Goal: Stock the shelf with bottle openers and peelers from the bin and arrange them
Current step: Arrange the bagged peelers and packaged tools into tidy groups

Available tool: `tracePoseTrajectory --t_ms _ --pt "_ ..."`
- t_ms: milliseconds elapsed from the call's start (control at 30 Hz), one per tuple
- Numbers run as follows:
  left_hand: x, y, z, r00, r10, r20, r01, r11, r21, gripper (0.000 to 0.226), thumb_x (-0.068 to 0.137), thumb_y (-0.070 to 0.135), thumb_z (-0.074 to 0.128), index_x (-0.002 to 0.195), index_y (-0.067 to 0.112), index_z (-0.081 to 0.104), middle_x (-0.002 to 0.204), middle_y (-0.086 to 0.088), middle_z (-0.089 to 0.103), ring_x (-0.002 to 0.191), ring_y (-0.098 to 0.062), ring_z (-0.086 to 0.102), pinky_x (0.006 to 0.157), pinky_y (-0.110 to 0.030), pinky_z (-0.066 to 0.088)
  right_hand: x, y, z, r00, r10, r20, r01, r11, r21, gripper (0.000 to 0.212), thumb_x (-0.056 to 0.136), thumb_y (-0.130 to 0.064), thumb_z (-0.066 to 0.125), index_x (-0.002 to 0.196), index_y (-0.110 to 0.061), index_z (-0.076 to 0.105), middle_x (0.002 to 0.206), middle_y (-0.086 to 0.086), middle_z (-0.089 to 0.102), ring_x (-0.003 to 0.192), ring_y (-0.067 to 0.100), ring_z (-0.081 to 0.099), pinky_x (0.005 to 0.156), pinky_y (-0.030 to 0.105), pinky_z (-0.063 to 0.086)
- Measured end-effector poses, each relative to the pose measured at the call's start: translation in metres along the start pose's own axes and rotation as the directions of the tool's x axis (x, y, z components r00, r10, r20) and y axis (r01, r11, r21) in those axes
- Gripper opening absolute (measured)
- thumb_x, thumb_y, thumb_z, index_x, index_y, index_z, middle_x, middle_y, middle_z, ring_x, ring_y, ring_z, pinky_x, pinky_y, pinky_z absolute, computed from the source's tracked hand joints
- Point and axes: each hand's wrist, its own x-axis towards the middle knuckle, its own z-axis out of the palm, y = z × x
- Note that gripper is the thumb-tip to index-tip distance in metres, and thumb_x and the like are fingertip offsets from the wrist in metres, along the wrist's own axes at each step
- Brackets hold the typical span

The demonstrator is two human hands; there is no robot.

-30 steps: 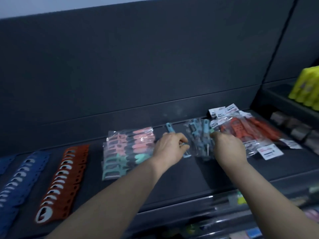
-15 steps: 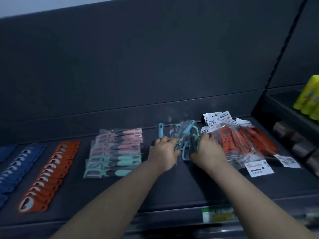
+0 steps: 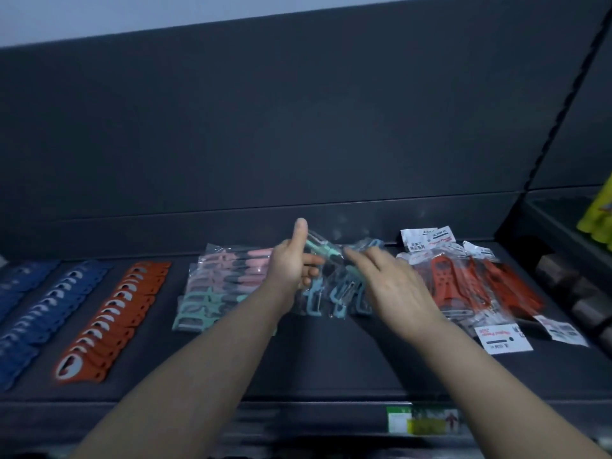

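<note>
A loose pile of blue bagged peelers [image 3: 341,293] lies mid-shelf between my hands. My left hand [image 3: 293,266] has its thumb raised and its fingers curled around a teal peeler in clear wrap at the pile's top left. My right hand [image 3: 394,286] rests over the pile's right side with fingers spread and pointing left. A tidy stack of pink and mint peelers [image 3: 215,286] sits left of my hands. Red bagged peelers [image 3: 463,279] with white labels lie to the right. Rows of orange bottle openers [image 3: 109,316] and blue bottle openers [image 3: 43,309] line the shelf's left part.
The dark shelf [image 3: 331,366] has a tall dark back panel. A green and yellow price tag [image 3: 424,420] sits on the front edge. Yellow items [image 3: 596,213] stand on a neighbouring shelf at the far right, with grey packs [image 3: 569,286] below them.
The view has tilted up slightly. My left hand lifted its thumb and pulled one teal peeler up from the pile. My right hand opened and spread over the blue peelers.
</note>
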Motion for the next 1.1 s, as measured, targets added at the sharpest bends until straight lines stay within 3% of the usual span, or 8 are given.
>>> tracePoseTrajectory --t_ms 133,267,467,667,767,900,1000,1100 --pt "-0.004 -0.006 -0.043 0.994 -0.085 -0.072 0.081 0.995 -0.055 0.025 0.094 0.035 0.056 0.099 0.011 0.056 0.073 -0.011 0.065 0.044 -0.011 0.05 0.044 -0.019 0.034 0.007 -0.025 0.013 0.985 -0.165 0.051 0.162 0.985 0.068 0.069 0.069 -0.007 0.069 0.134 -0.024 0.05 0.1 -0.003 0.054 0.091 0.023 0.057 0.073 0.036 0.046" --pt "-0.016 -0.016 -0.096 0.996 -0.076 -0.036 0.069 0.982 -0.175 0.005 0.09 0.012 0.058 0.088 0.008 0.06 0.059 -0.004 0.056 0.05 -0.013 0.053 0.045 -0.02 0.042 0.019 -0.069 0.024 0.981 -0.001 0.194 -0.053 0.961 0.272 0.065 0.088 -0.043 0.058 0.146 -0.027 0.032 0.128 -0.003 0.047 0.12 0.022 0.045 0.1 0.04 0.038" --pt "-0.032 -0.029 -0.192 0.999 0.032 0.008 -0.031 0.998 -0.061 0.01 0.088 -0.004 0.061 0.093 0.004 0.059 0.079 -0.012 0.066 0.064 -0.019 0.065 0.056 -0.026 0.056 0.036 -0.133 0.034 0.978 -0.09 0.186 0.04 0.966 0.255 0.037 0.092 -0.035 0.055 0.129 -0.037 0.054 0.121 -0.012 0.059 0.116 0.014 0.052 0.09 0.033 0.039" --pt "-0.029 -0.058 -0.26 0.98 0.193 0.057 -0.192 0.819 0.54 0.019 0.072 0.014 0.083 0.082 0.018 0.068 0.081 -0.001 0.071 0.075 -0.008 0.062 0.073 -0.02 0.049 0.026 -0.181 0.053 0.972 -0.159 0.173 0.119 0.968 0.221 0.034 0.091 -0.028 0.054 0.123 -0.037 0.059 0.114 -0.012 0.061 0.112 0.015 0.054 0.082 0.032 0.031" --pt "-0.028 -0.065 -0.269 0.971 0.222 0.089 -0.22 0.689 0.691 0.03 0.071 0.025 0.084 0.095 0.02 0.067 0.088 0.008 0.067 0.082 -0.005 0.061 0.071 -0.009 0.044 0.018 -0.194 0.06 0.974 -0.12 0.194 0.088 0.982 0.165 0.031 0.089 -0.027 0.057 0.118 -0.037 0.062 0.108 -0.013 0.064 0.106 0.016 0.058 0.077 0.031 0.026" --pt "-0.022 -0.07 -0.268 0.938 0.303 0.166 -0.322 0.592 0.739 0.048 0.07 0.033 0.084 0.109 0.016 0.061 0.089 0.005 0.061 0.081 -0.012 0.058 0.079 -0.026 0.049 0.009 -0.2 0.068 0.979 -0.015 0.204 0.004 0.999 0.052 0.034 0.075 -0.027 0.071 0.107 -0.037 0.067 0.093 -0.013 0.064 0.09 0.018 0.06 0.068 0.031 0.029" --pt "-0.018 -0.073 -0.266 0.904 0.37 0.215 -0.39 0.506 0.769 0.051 0.07 0.036 0.083 0.11 0.012 0.06 0.089 0.004 0.058 0.078 -0.014 0.056 0.076 -0.03 0.05 0.006 -0.202 0.066 0.977 0.054 0.208 -0.055 0.998 0.001 0.043 0.075 -0.036 0.072 0.117 -0.037 0.062 0.109 -0.011 0.06 0.103 0.02 0.055 0.073 0.036 0.036" --pt "-0.017 -0.071 -0.265 0.899 0.372 0.229 -0.389 0.444 0.807 0.062 0.068 0.042 0.083 0.117 0.017 0.055 0.101 0.004 0.054 0.088 -0.013 0.055 0.08 -0.03 0.049 0.004 -0.204 0.066 0.952 0.158 0.262 -0.168 0.986 0.014 0.055 0.086 -0.041 0.062 0.137 -0.041 0.043 0.141 -0.009 0.041 0.128 0.019 0.037 0.093 0.042 0.037"
